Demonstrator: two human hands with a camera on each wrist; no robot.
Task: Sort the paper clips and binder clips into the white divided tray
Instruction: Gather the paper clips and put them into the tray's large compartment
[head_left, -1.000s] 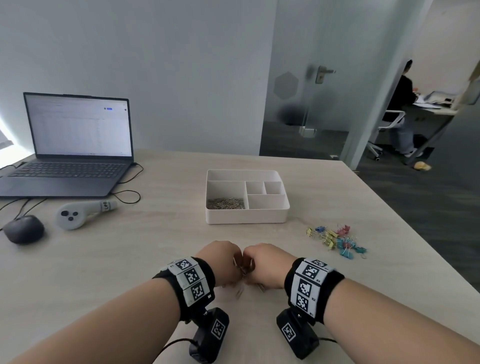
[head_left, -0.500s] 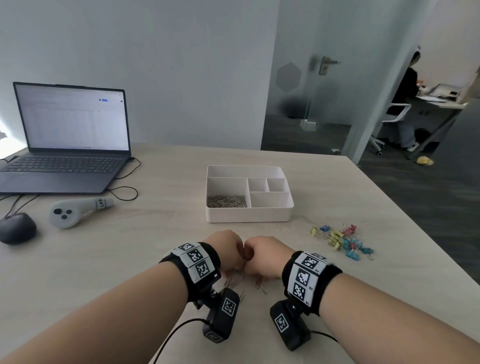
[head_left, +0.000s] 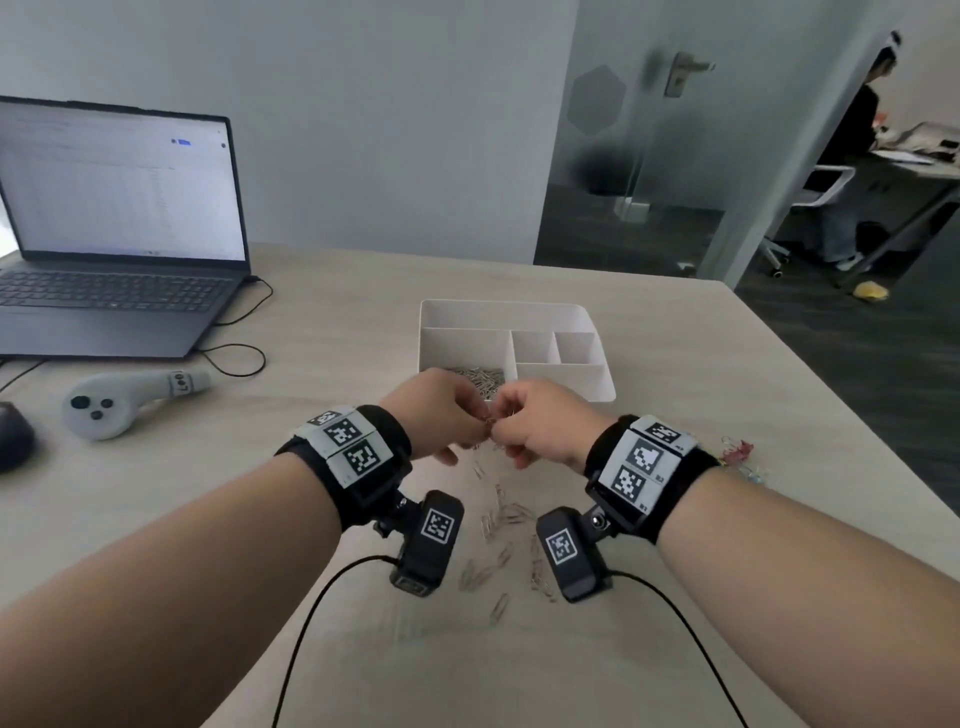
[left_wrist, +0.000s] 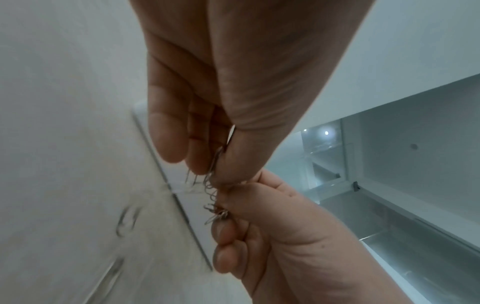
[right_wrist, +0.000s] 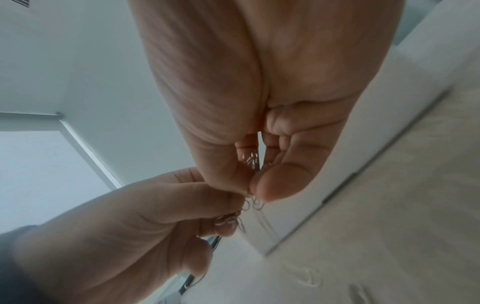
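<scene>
My left hand (head_left: 457, 421) and right hand (head_left: 511, 431) meet knuckle to knuckle just in front of the white divided tray (head_left: 524, 317), lifted off the table. Each hand pinches a bunch of silver paper clips (left_wrist: 215, 197) between thumb and curled fingers; the right hand's clips (right_wrist: 252, 160) show in the right wrist view. The tray's near left compartment holds a heap of paper clips (head_left: 480, 375). Several loose paper clips (head_left: 498, 540) lie on the table below my wrists. Coloured binder clips (head_left: 740, 454) lie to the right, partly hidden by my right wristband.
An open laptop (head_left: 114, 234) with its cable stands at the far left. A grey controller (head_left: 119, 402) and a dark mouse (head_left: 13, 436) lie left of my hands. The table's right edge (head_left: 852, 415) runs close to the binder clips. A person sits beyond the glass door.
Both hands have risen from the table and moved forward to the tray's near edge, carrying pinched paper clips. Several loose clips are now uncovered on the table behind them.
</scene>
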